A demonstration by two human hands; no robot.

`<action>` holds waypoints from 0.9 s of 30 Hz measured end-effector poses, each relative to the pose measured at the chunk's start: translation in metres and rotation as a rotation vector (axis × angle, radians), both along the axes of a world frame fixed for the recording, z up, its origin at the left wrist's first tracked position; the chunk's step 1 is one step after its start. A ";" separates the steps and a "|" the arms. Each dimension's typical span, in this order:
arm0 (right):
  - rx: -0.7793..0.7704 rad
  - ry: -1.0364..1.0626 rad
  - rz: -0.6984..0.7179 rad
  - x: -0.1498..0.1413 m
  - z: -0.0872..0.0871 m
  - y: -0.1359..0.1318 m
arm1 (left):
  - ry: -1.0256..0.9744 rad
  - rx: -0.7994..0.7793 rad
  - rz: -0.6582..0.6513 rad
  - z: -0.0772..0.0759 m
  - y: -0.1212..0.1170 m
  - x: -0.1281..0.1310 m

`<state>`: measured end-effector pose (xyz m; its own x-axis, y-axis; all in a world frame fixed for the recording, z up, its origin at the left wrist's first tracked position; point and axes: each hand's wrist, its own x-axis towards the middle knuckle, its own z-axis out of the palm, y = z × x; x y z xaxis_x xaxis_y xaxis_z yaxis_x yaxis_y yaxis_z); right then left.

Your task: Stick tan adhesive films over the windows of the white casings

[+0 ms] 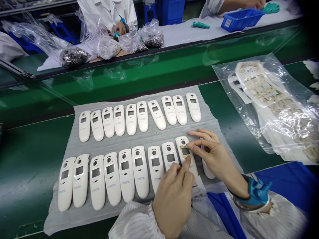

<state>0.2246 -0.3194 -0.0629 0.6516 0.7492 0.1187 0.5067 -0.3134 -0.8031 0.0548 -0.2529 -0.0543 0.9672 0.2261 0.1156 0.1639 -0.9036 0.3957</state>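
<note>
And here the yellowish frame (182, 147) lies at one o'clock from the left hand (173, 200), nine from the right hand (213, 154), both touching, any pinch unclear, its white casing (193, 165) running eleven-to-five.

Casings (126, 119): white plastic, smooth, lightly glossy. Sheet beneath (99, 146): pale grey, thin, matt, rippled surface. Bench top (32, 149): dark green, smooth, with a soft sheen. Large bag (276, 109): clear plastic film, creased, highly reflective. Wristband (259, 192): blue, matt. Sleeve (137, 220): white striped cloth, gathered at the cuff. Tray (241, 20): blue plastic, smooth.
</note>
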 end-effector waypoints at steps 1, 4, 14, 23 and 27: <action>0.004 -0.016 -0.001 0.000 -0.001 0.000 | 0.006 -0.007 0.000 -0.001 0.000 0.000; 0.024 -0.096 -0.002 -0.002 -0.005 -0.001 | 0.016 -0.015 0.004 -0.001 0.000 -0.001; 0.102 -0.727 0.042 -0.017 -0.008 -0.005 | -0.065 0.137 0.070 0.005 0.007 0.009; 0.101 -0.825 0.124 -0.019 -0.010 -0.010 | -0.006 0.409 0.111 0.009 0.001 0.019; 0.066 -0.859 0.106 -0.016 -0.007 -0.016 | 0.006 0.451 0.082 0.007 0.003 0.019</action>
<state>0.2086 -0.3359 -0.0697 0.2433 0.7749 0.5834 0.9700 -0.1962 -0.1439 0.0742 -0.2499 -0.0469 0.9492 0.2305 0.2144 0.2433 -0.9693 -0.0351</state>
